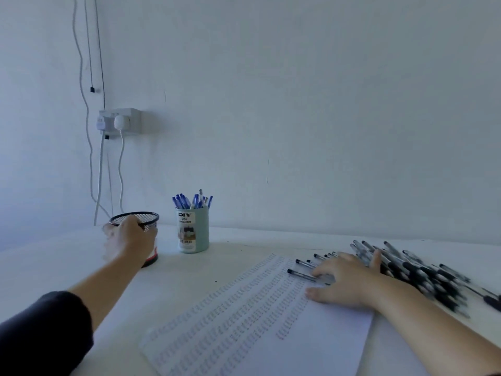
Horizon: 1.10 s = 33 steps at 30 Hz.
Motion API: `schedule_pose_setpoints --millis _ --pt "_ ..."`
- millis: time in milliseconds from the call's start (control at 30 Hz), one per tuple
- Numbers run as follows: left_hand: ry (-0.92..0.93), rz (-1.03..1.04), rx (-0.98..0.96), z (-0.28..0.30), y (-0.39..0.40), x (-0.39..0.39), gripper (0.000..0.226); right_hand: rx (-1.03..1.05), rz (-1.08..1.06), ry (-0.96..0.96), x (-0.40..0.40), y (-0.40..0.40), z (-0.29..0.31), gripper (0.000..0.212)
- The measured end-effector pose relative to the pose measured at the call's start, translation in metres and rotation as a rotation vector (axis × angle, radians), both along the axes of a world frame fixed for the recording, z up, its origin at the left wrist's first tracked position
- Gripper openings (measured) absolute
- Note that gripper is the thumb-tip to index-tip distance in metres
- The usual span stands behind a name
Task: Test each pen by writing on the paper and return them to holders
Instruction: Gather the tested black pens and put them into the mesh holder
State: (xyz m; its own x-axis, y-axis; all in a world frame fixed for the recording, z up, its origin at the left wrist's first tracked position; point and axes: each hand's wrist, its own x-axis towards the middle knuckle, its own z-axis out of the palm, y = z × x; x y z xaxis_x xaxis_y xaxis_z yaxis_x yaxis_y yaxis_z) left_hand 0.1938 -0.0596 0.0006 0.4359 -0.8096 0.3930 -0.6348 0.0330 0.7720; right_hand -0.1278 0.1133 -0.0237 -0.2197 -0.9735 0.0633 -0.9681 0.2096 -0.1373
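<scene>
White table (67,256), set against a pale wall. Black mesh pen holder (147,217): stands upright at the far left of the table; the left hand (127,240) wraps round its near side, fingers curled against the mesh wall, and the picture is blurred at the fingertips. Pale green pen holder (193,232): upright just to the right of the mesh one, apart from it, with a printed label on its front and a bunch of blue pens (191,202) standing in it, caps up. Sheet of paper (311,346): lies flat on the table in front of the person, turned at an angle, covered in rows of small pen marks. Right hand (347,283): rests palm down at the far right corner of the paper, fingers spread and nearly straight over several loose pens, holding none that can be made out. Heap of black pens (423,275): lies on the table to the right of the paper, reaching under and beyond the right hand, a few strays pointing left onto the sheet. Wall socket (122,122): above the mesh holder, with white plugs in it and cables hanging.
</scene>
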Motion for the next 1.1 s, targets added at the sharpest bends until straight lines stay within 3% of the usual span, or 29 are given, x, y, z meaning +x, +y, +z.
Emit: schedule_pose_setpoints --millis 133,233,300,400,500,633,767,833,900,1000,1067,1100 --pt "0.059 -0.083 -0.235 0.013 0.028 -0.020 0.024 0.039 0.041 -0.074 -0.001 0.002 0.003 0.062" --pt "0.041 -0.232 -0.415 0.031 0.057 -0.054 0.029 0.066 0.087 -0.112 -0.001 0.003 0.004 0.062" --pt "0.048 -0.330 -0.437 0.041 0.070 -0.081 0.034 0.055 0.104 -0.094 0.000 0.004 0.004 0.064" --pt "-0.009 -0.459 -0.320 0.047 0.077 -0.120 0.039 -0.021 0.058 -0.049 -0.003 0.010 0.008 0.068" --pt "-0.031 -0.557 -0.143 0.042 0.071 -0.151 0.042 -0.183 -0.097 -0.087 -0.016 0.015 0.014 0.055" --pt "-0.026 -0.525 -0.032 0.033 0.055 -0.174 0.051 -0.360 -0.332 -0.046 -0.044 0.019 0.015 0.039" --pt "-0.013 -0.535 0.060 0.019 0.045 -0.183 0.056 -0.336 -0.464 -0.041 -0.054 0.020 0.014 0.036" --pt "-0.125 -0.494 0.102 0.015 0.051 -0.186 0.063 -0.328 -0.493 -0.078 -0.057 0.020 0.015 0.035" --pt "-0.461 -0.343 0.045 0.018 0.067 -0.187 0.064 -0.354 -0.504 -0.132 -0.060 0.020 0.017 0.035" --pt "-0.853 -0.354 -0.157 0.026 0.099 -0.194 0.042 -0.377 -0.502 -0.191 -0.061 0.018 0.018 0.030" --pt "-0.912 -0.577 0.031 0.030 0.122 -0.201 0.042 -0.378 -0.510 -0.202 -0.061 0.018 0.015 0.009" --pt "-0.923 -0.698 0.204 0.028 0.130 -0.206 0.050 -0.383 -0.507 -0.199 -0.061 0.017 0.014 0.014"
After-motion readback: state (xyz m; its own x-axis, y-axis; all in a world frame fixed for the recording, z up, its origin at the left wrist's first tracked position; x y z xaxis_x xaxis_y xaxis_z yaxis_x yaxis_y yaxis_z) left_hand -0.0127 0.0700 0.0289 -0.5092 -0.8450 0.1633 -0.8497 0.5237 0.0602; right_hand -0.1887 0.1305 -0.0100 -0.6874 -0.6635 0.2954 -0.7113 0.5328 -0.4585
